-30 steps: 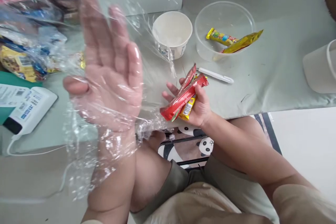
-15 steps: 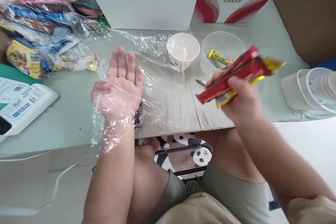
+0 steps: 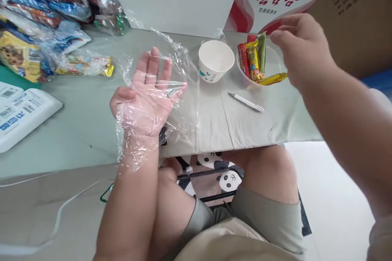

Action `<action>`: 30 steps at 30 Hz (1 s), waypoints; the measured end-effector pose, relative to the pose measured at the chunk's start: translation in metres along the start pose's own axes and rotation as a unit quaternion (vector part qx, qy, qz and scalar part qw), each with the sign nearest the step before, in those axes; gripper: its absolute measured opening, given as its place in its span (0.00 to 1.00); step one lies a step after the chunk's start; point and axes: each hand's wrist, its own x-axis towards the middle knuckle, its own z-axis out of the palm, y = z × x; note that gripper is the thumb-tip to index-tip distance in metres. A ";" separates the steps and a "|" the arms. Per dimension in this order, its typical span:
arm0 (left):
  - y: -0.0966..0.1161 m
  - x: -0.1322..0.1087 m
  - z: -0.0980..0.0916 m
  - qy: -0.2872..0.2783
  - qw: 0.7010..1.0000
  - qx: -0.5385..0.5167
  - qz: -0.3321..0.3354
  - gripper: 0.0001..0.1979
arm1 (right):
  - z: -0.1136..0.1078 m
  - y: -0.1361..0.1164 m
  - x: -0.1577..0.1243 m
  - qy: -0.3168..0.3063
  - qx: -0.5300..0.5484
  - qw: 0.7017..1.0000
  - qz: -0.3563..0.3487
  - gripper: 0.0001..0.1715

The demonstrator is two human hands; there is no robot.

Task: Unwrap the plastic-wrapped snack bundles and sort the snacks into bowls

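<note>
My left hand (image 3: pixel 147 94) lies palm up with its fingers apart, and clear crinkled plastic film (image 3: pixel 134 142) covers its palm and wrist. Over the right rim of a clear round bowl (image 3: pixel 277 57) hangs my right hand (image 3: pixel 300 40), its fingers bent and close together; whether something small is between them is hidden. Several snack packets stand or lie in the bowl, among them a red one (image 3: pixel 243 59), a yellow one (image 3: pixel 252 61) and a green one (image 3: pixel 262 53). A white paper cup (image 3: pixel 216 59) stands left of the bowl. In front lies a white pen (image 3: pixel 248 102).
Wrapped snacks (image 3: pixel 39 8) pile up at the back left, above a white packet (image 3: pixel 27 110). A white box (image 3: pixel 177 0), a red-and-white box (image 3: pixel 269 0) and a brown carton (image 3: pixel 355 28) line the back. The table's front edge runs above my knees.
My right hand has moved up and let go of the red and yellow packets, which are now in the bowl. My left hand has shifted slightly right. The pen is now fully in view.
</note>
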 end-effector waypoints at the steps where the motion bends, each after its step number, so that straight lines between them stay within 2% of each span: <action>1: -0.001 0.000 -0.001 -0.013 1.000 -0.012 -0.005 0.26 | 0.009 -0.004 -0.020 0.031 0.022 0.999 0.038 0.12; 3: -0.003 0.000 -0.001 -0.031 0.999 -0.019 -0.006 0.27 | 0.038 -0.007 -0.062 -0.052 0.094 0.992 0.071 0.15; 4: -0.005 -0.001 -0.001 -0.033 0.999 -0.016 -0.007 0.27 | 0.056 -0.006 -0.083 -0.088 0.114 0.985 0.098 0.20; 6: -0.008 -0.003 0.002 -0.024 0.999 0.018 -0.020 0.27 | 0.091 0.000 -0.115 -0.122 0.239 0.945 0.188 0.34; 7: -0.009 -0.005 0.003 -0.013 0.998 0.048 -0.032 0.27 | 0.106 0.004 -0.126 -0.139 0.303 0.918 0.216 0.37; 9: -0.010 -0.008 0.007 0.014 0.992 0.106 -0.062 0.29 | 0.126 0.012 -0.137 -0.199 0.399 0.858 0.256 0.35; 11: -0.009 -0.009 0.008 0.027 0.990 0.108 -0.091 0.30 | 0.130 0.018 -0.136 -0.242 0.429 0.829 0.264 0.29; 13: -0.008 -0.007 0.004 0.037 0.990 0.055 -0.124 0.30 | 0.122 0.022 -0.132 -0.215 0.420 0.845 0.251 0.25; 15: -0.007 -0.003 -0.003 0.066 0.981 0.039 -0.179 0.27 | 0.106 0.027 -0.128 -0.145 0.396 0.879 0.221 0.25; 18: -0.011 0.001 -0.012 0.120 0.950 0.146 -0.248 0.17 | 0.085 0.040 -0.129 -0.072 0.348 0.915 0.190 0.27; 20: -0.015 0.000 -0.013 0.106 0.935 0.212 -0.263 0.16 | 0.077 0.050 -0.133 -0.045 0.318 0.927 0.194 0.29; 21: -0.017 -0.001 -0.012 0.088 0.933 0.230 -0.261 0.21 | 0.074 0.055 -0.136 -0.038 0.305 0.930 0.201 0.29; 23: -0.022 -0.005 -0.008 0.059 0.937 0.254 -0.234 0.40 | 0.070 0.063 -0.139 -0.035 0.286 0.934 0.210 0.28; 25: -0.027 -0.008 -0.004 0.064 0.939 0.283 -0.186 0.51 | 0.065 0.068 -0.139 -0.028 0.281 0.937 0.204 0.27; 26: -0.029 -0.009 -0.002 0.071 0.938 0.297 -0.166 0.50 | 0.062 0.071 -0.139 -0.019 0.282 0.939 0.196 0.30; 28: -0.033 -0.010 0.000 0.083 0.937 0.310 -0.139 0.41 | 0.055 0.074 -0.139 -0.006 0.284 0.944 0.169 0.38; 30: -0.036 -0.011 0.001 0.088 0.939 0.310 -0.122 0.32 | 0.047 0.076 -0.140 -0.020 0.274 0.953 0.127 0.42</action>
